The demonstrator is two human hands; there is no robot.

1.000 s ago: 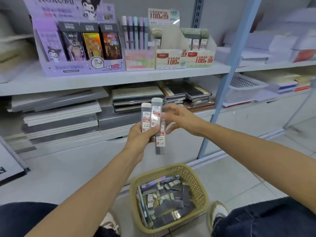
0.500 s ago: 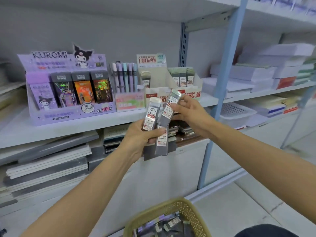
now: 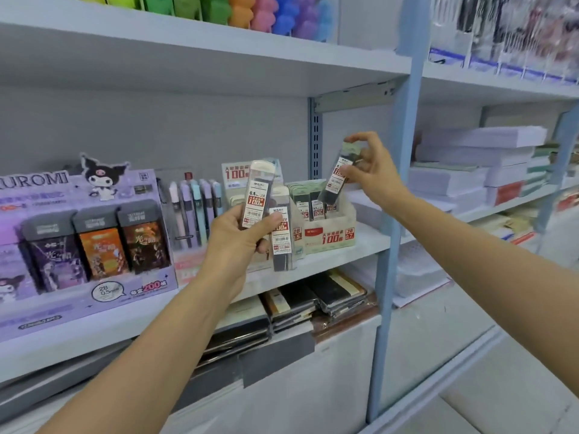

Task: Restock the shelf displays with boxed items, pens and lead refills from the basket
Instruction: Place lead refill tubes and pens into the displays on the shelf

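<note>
Refill (image 3: 336,183), slim, perhaps plastic, in right hand (image 3: 376,180)

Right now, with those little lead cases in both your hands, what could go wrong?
The right hand only pinches its lead case by fingertips, tilted above the display box; it could slip. The left hand grips two cases fanned apart, so one might slide out. The box is marked 0.7 and a left-hand case reads 0.5, so sizes could get mixed.

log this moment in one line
left hand holds two lead refills | right hand pinches one refill above display box | not yet placed
</note>
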